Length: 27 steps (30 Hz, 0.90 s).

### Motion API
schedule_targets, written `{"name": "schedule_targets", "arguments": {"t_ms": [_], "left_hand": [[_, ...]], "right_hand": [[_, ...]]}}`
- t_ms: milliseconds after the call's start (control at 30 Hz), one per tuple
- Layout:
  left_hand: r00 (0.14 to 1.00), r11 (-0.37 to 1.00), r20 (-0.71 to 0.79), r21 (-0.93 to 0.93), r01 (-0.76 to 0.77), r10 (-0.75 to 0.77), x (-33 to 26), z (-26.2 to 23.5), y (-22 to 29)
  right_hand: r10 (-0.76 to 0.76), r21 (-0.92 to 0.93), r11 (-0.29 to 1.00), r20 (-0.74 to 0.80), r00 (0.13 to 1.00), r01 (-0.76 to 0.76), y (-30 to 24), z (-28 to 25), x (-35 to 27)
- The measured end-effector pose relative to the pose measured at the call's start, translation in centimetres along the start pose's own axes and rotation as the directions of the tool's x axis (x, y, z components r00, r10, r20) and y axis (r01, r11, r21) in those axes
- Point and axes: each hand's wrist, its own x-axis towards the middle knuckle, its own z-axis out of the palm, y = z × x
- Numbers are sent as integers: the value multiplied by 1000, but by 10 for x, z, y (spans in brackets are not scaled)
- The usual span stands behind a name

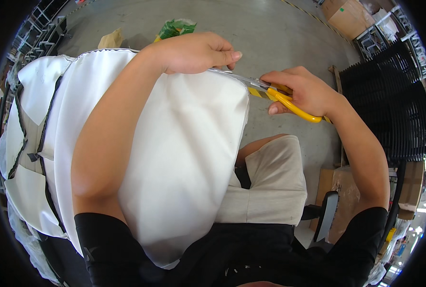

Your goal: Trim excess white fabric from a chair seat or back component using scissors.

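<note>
A large white padded cover [184, 143], like a seat cushion cover, lies across my lap and fills the left and middle of the view. My right hand [303, 91] grips scissors [296, 107] with yellow handles beyond its far right corner. Their metal blades point left along the cover's far edge, toward my left hand [201, 52]. That hand reaches over the far edge with thumb and forefinger pinched together. Anything between those fingertips is too small to make out. On the far left the cover has dark-edged openings with a beige layer [30, 126] showing.
Black stacked racks [385, 100] stand at the right, with cardboard boxes [347, 18] beyond them and another carton [343, 196] by the chair armrest [326, 215]. A green bag [176, 28] lies on the grey floor [256, 33] past the cover. Metal carts [50, 36] line the far left.
</note>
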Motion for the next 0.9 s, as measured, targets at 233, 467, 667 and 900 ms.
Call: {"name": "schedule_targets", "arguments": {"t_ms": [233,467,667,900], "left_hand": [[1000,1000,3,-1,9,-9,-2,0,4],[999,999,12,-23,39,-38,3,2,-18],[999,999,-15,-9,-32,32,15,14,-20],[986,971,-147,234,-40,76,16,29,-21]], "right_hand": [[-108,-7,994,-72,992,108,6,1,-3],[-56,52,997,12,998,55,10,17,-16],[56,264,964,-91,994,-31,48,70,-125],[521,760,621,-217,826,-192,94,138,-231]]}}
